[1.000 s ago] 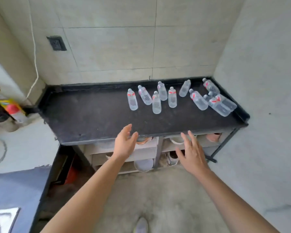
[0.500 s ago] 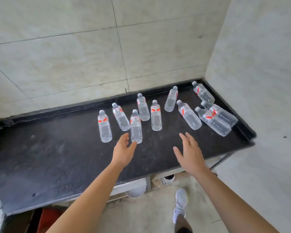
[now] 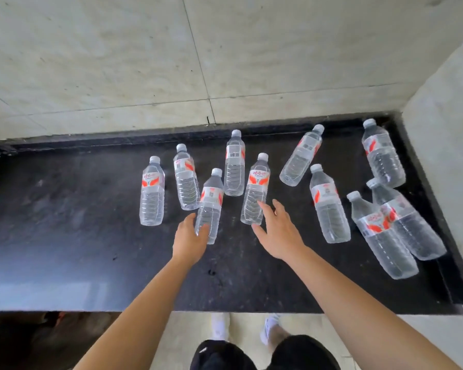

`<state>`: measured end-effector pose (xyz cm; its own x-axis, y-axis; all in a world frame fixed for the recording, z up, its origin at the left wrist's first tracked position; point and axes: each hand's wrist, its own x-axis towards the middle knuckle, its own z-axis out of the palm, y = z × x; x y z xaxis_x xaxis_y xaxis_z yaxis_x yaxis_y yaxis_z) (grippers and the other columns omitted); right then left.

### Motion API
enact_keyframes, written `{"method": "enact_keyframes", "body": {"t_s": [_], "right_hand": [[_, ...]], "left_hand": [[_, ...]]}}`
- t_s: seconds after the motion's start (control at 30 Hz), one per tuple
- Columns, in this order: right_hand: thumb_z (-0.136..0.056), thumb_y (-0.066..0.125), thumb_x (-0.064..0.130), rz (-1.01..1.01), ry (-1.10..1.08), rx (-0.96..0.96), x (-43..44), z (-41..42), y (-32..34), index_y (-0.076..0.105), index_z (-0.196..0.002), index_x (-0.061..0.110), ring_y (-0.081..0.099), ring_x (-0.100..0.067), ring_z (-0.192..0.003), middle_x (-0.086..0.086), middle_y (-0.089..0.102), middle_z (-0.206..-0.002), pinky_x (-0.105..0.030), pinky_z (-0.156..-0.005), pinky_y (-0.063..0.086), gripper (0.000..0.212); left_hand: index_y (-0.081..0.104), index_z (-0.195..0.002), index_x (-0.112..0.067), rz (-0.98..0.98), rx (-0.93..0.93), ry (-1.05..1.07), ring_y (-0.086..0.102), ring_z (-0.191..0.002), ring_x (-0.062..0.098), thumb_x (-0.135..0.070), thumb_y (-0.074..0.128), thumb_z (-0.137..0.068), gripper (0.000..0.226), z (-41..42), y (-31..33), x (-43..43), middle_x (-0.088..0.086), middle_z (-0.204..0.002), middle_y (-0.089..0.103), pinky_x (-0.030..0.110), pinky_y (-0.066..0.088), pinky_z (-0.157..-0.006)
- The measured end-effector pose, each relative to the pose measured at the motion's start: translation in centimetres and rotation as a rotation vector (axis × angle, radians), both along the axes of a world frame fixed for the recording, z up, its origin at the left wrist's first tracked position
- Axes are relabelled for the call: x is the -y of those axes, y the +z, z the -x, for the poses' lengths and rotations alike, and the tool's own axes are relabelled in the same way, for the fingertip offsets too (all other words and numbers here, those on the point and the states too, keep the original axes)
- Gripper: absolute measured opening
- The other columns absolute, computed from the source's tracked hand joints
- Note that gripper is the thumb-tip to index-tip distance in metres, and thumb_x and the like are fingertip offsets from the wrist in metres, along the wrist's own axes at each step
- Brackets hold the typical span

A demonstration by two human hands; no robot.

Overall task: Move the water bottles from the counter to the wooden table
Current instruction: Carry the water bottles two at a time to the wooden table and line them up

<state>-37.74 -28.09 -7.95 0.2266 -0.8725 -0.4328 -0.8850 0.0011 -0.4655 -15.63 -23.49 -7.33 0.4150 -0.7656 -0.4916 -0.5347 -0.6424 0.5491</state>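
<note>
Since half a second ago we have stepped in close and both hands have gone forward from mid-counter to the front of the cluster, so the reach is over and the first pickup is on. Nearest us, our white shoes [image 3: 219, 327] stand on the floor at the foot of the dark counter [image 3: 64, 249]. Over it, our left hand [image 3: 189, 241] is at the lower part of the nearest bottle [image 3: 211, 198], thumb across its front and fingers at its left side; we cannot tell whether it is gripping yet. Our right hand [image 3: 278, 231] is spread, fingers straight, with its forefinger touching the lower side of the second bottle [image 3: 255, 188] and its thumb below the base, holding nothing. Both bottles are on the counter. Beyond and beside them are the other water bottles [image 3: 329, 206]: three upright to the left and behind, five more to the right, the far-right ones close together by the corner. Behind them is the tiled wall [image 3: 225, 62]. All ten bottles are on the counter and the wooden table is out of view, so we judge the task barely begun; next, both hands need to close firmly before lifting.
</note>
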Motion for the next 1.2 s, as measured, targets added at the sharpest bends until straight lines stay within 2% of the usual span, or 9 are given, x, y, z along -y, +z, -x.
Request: {"method": "enact_keyframes", "body": {"t_s": [0.13, 0.3, 0.4, 0.47, 0.57, 0.67, 0.73, 0.97, 1.2], "right_hand": [[-0.098, 0.048, 0.057, -0.01, -0.097, 0.039, 2.6, -1.7, -1.9, 0.013, -0.157, 0.034, 0.023, -0.033, -0.151, -0.007, 0.008, -0.167, -0.048, -0.115, 0.035, 0.072], [-0.089, 0.06, 0.063, -0.007, -0.376, 0.106, 5.2, -4.9, -4.3, 0.001, -0.158, 0.027, 0.032, -0.031, -0.147, -0.009, 0.018, -0.164, -0.05, -0.112, 0.039, 0.098], [-0.086, 0.067, 0.059, 0.023, -0.502, 0.144, 5.9, -5.8, -5.6, 0.005, -0.158, 0.025, 0.039, -0.028, -0.141, -0.006, 0.031, -0.158, -0.049, -0.11, 0.042, 0.101], [-0.087, 0.067, 0.059, 0.026, -0.525, 0.14, 5.7, -5.9, -6.3, 0.008, -0.158, 0.025, 0.042, -0.026, -0.138, -0.004, 0.039, -0.153, -0.047, -0.107, 0.045, 0.098], [-0.09, 0.064, 0.056, -0.028, -0.563, 0.158, 4.8, -5.8, -6.6, 0.008, -0.159, 0.025, 0.043, -0.024, -0.139, -0.003, 0.039, -0.153, -0.043, -0.107, 0.046, 0.094], [-0.091, 0.064, 0.054, -0.035, -0.514, 0.093, 3.8, -4.9, -6.3, 0.009, -0.159, 0.023, 0.042, -0.025, -0.139, -0.004, 0.038, -0.155, -0.042, -0.106, 0.046, 0.093], [-0.091, 0.065, 0.052, -0.012, -0.437, 0.052, 2.6, -4.1, -6.2, 0.01, -0.159, 0.022, 0.043, -0.024, -0.138, -0.004, 0.039, -0.154, -0.041, -0.106, 0.046, 0.092], [-0.09, 0.064, 0.056, 0.029, -0.325, -0.012, -1.4, -2.5, -6.2, 0.011, -0.159, 0.022, 0.045, -0.022, -0.135, -0.003, 0.04, -0.153, -0.038, -0.106, 0.046, 0.093], [-0.09, 0.063, 0.057, -0.036, -0.298, 0.01, -3.2, -1.5, -5.6, 0.009, -0.159, 0.023, 0.043, -0.023, -0.138, -0.003, 0.036, -0.156, -0.039, -0.107, 0.045, 0.094]], "left_hand": [[0.039, -0.149, -0.014, -0.064, -0.09, 0.082, 0.054, -0.126, 0.029, -0.048, 0.045, -0.101, 0.06, -1.1, -2.4, 2.8, 0.009, -0.141, 0.055, 0.047, 0.042, -0.108], [0.052, -0.135, -0.015, -0.099, -0.111, 0.009, 0.061, -0.1, 0.021, -0.041, 0.051, -0.101, 0.042, -1.1, -4.1, 3.1, 0.0, -0.116, 0.064, 0.035, 0.048, -0.087], [0.048, -0.14, -0.016, -0.071, -0.136, 0.024, 0.058, -0.112, 0.023, -0.039, 0.053, -0.1, 0.046, -1.3, -4.6, 3.3, 0.001, -0.123, 0.062, 0.042, 0.048, -0.096], [0.041, -0.145, -0.016, -0.071, -0.132, -0.002, 0.052, -0.112, 0.021, -0.036, 0.05, -0.1, 0.049, -1.1, -5.0, 3.6, 0.002, -0.129, 0.056, 0.04, 0.044, -0.095], [0.034, -0.146, -0.01, -0.084, -0.048, -0.009, 0.043, -0.123, 0.033, -0.039, 0.047, -0.097, 0.059, -0.1, -5.6, 4.1, 0.014, -0.137, 0.049, 0.051, 0.039, -0.103], [0.03, -0.146, -0.007, -0.134, 0.114, -0.005, 0.04, -0.129, 0.034, -0.061, 0.055, -0.091, 0.081, 1.0, -5.5, 4.5, 0.013, -0.139, 0.044, 0.05, 0.039, -0.102], [0.031, -0.143, -0.006, -0.128, 0.193, -0.035, 0.043, -0.127, 0.033, -0.066, 0.062, -0.085, 0.089, 0.9, -5.6, 4.3, 0.014, -0.136, 0.046, 0.048, 0.043, -0.098], [0.028, -0.14, -0.008, -0.094, 0.253, -0.14, 0.049, -0.125, 0.035, -0.062, 0.054, -0.092, 0.077, 0.0, -6.1, 2.9, 0.015, -0.136, 0.048, 0.052, 0.042, -0.101], [0.031, -0.134, -0.014, -0.121, 0.158, -0.117, 0.053, -0.118, 0.026, -0.063, 0.053, -0.091, 0.069, 0.8, -5.7, -3.1, 0.01, -0.133, 0.049, 0.044, 0.052, -0.095]]}}
